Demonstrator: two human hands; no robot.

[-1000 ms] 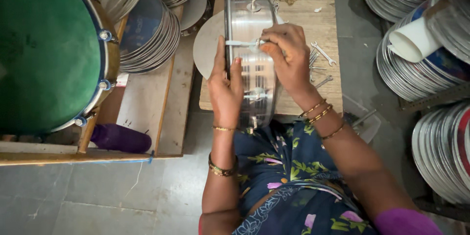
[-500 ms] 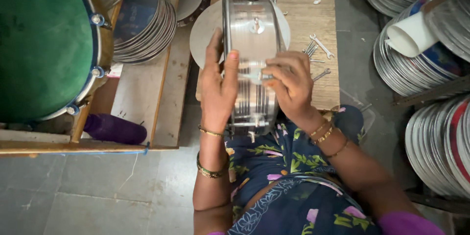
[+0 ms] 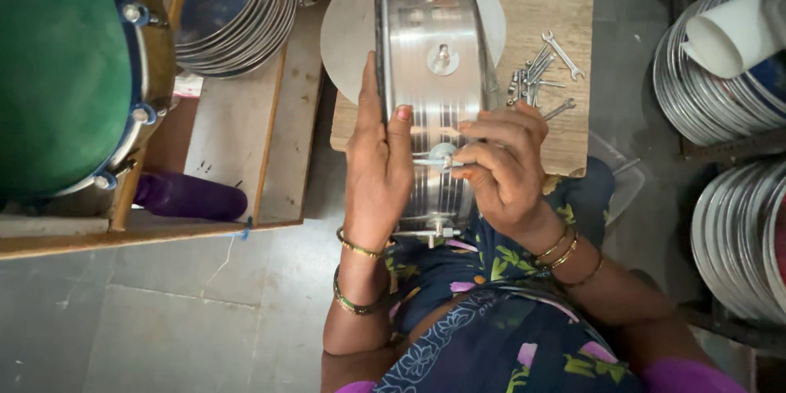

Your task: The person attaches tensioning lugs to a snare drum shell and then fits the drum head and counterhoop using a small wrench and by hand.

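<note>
A shiny metal drum shell (image 3: pixel 434 24) stands on edge between my lap and a small wooden bench (image 3: pixel 557 0). Round lugs with bolts stick out of its side. My left hand (image 3: pixel 378 164) lies flat against the shell's left rim, thumb across the metal. My right hand (image 3: pixel 501 170) pinches a thin metal rod (image 3: pixel 431 162) at one lug on the shell's near side. A second rod pokes out lower down near my lap. A pale round disc (image 3: pixel 348 20) lies under the shell on the bench.
Several small spanners and bolts (image 3: pixel 544 74) lie on the bench to the right. A green-headed drum (image 3: pixel 57 65) sits far left by a wooden frame. Stacks of metal rings (image 3: pixel 237 24) stand at the top left and along the right. A purple bottle (image 3: pixel 192 195) lies at the left.
The shell has turned toward me, bringing a new lug under my hands. My right hand slid down the shell to the near lug and now pinches the rod there.
</note>
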